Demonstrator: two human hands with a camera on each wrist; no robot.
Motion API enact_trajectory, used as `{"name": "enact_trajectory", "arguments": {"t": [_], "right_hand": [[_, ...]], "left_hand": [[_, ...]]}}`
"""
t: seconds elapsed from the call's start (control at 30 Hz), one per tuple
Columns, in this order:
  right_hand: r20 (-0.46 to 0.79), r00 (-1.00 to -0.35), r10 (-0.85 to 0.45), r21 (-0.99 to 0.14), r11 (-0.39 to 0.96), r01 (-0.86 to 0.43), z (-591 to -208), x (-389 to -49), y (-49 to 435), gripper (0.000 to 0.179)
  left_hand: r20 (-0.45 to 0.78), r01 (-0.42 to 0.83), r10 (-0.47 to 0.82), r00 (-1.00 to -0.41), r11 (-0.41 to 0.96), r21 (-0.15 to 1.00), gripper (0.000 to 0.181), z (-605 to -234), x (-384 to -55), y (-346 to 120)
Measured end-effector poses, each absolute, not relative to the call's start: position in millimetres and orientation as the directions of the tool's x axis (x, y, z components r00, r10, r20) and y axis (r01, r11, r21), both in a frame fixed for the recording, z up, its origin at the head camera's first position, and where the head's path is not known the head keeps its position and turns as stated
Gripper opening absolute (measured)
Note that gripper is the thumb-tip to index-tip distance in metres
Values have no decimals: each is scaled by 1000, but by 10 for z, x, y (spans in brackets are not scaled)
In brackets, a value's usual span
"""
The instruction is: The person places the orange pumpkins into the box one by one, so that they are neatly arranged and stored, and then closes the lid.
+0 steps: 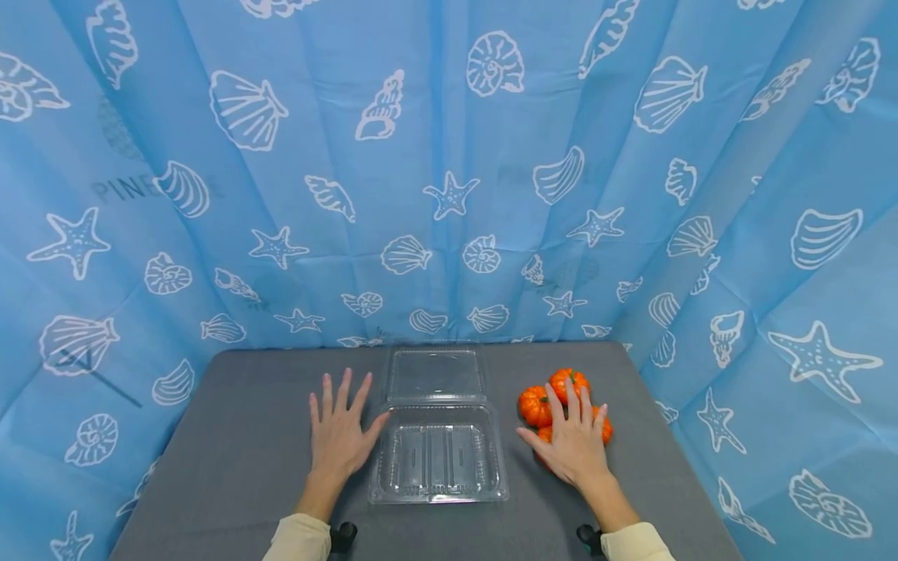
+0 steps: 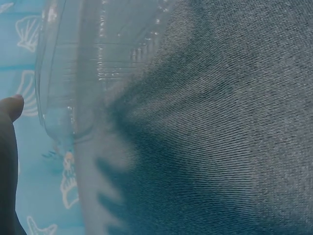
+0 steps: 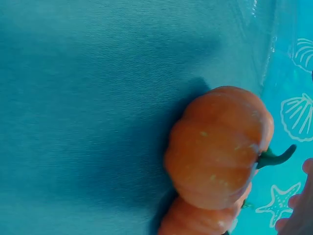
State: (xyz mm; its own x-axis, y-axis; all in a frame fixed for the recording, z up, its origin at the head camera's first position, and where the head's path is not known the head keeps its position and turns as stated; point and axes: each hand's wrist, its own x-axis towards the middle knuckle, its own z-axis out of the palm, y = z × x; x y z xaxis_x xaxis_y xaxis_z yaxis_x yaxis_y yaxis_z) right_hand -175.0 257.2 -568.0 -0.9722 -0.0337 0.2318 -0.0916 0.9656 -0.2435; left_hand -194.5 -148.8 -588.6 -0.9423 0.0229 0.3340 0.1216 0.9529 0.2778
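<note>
On my head feed I see the left hand left of the lower middle, its fingers straight and fanned wide, palm down over the grey table. Its thumb points at the left edge of the clear plastic container, which sits at lower centre with its lid laid back just above it in the frame. My left wrist feed puts the container at upper left and the thumb at the left edge, with a gap between them.

The right hand is at lower right, also spread wide with straight fingers, over a cluster of orange pumpkins. I count four: the top pumpkin, the left pumpkin, and two partly covered by the hand. I cannot tell whether any fingertip touches one. On my right wrist feed, one pumpkin with a curved green stem fills the right of centre, another tucked below it, and the fingers stand at the lower right edge.

Cream sleeves enter along the bottom of the head feed, and a blue curtain printed with white shells and starfish fills its upper part.
</note>
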Motion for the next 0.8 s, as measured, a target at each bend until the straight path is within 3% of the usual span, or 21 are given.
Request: {"name": "enact_trajectory", "arguments": {"t": [0.8], "right_hand": [[389, -919, 63, -285, 957, -55, -5923, -1347, 2801, 80]], "left_hand": [[238, 91, -14, -971, 900, 427, 72, -6015, -1846, -1574]]}}
